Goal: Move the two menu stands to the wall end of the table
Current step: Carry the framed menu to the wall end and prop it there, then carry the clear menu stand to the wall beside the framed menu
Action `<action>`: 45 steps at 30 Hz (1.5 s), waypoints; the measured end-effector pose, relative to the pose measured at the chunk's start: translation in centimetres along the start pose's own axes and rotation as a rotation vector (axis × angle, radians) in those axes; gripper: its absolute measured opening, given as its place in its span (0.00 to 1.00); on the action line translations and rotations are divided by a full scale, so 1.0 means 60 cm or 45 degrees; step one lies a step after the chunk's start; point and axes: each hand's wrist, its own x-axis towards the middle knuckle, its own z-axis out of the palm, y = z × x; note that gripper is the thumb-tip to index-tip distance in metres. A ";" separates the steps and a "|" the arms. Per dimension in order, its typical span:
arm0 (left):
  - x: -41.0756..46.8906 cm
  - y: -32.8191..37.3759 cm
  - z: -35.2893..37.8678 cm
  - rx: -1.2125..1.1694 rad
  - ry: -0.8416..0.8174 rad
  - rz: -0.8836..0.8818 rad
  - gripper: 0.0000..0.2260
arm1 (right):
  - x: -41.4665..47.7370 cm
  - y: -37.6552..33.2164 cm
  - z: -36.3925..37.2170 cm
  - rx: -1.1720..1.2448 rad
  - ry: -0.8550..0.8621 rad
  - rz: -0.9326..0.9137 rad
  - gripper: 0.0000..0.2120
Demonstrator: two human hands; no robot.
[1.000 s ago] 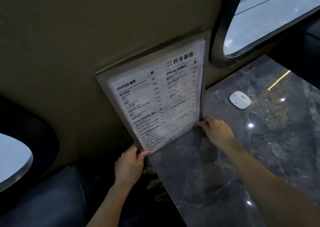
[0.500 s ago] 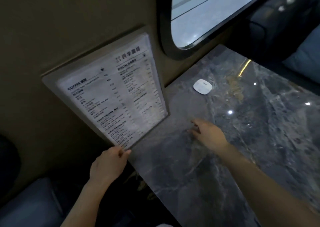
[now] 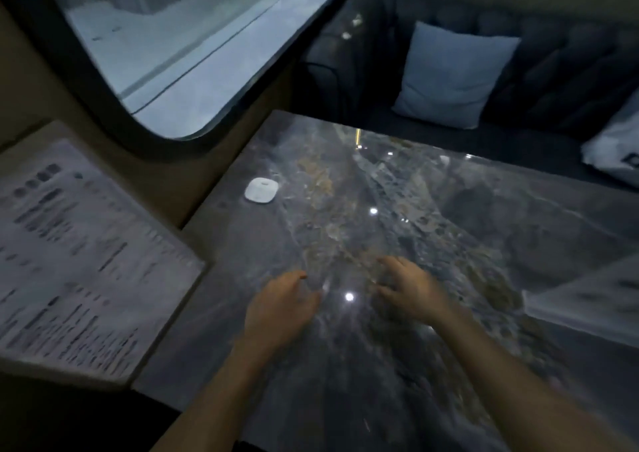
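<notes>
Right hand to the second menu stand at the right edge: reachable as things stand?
Probably yes. The right hand hovers empty over the marble table, and only bare tabletop shows between it and the blurred second menu stand.

both forearms reach forward side by side, bare. the left hand (image 3: 281, 308) is palm down, fingers loosely curled and slightly spread, holding nothing. the right hand (image 3: 411, 289) sits just beside it, also palm down, fingers spread and bent, empty. the two hands are apart, not touching.
</notes>
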 end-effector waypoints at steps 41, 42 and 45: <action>0.036 0.552 0.286 -0.143 -0.191 0.738 0.10 | -0.301 0.474 -0.247 1.208 1.277 0.603 0.22; 0.036 0.550 0.284 -0.177 -0.189 0.731 0.09 | -0.298 0.470 -0.246 1.188 1.306 0.595 0.21; 0.041 0.539 0.271 -0.272 -0.183 0.680 0.09 | -0.287 0.455 -0.245 1.105 1.359 0.553 0.20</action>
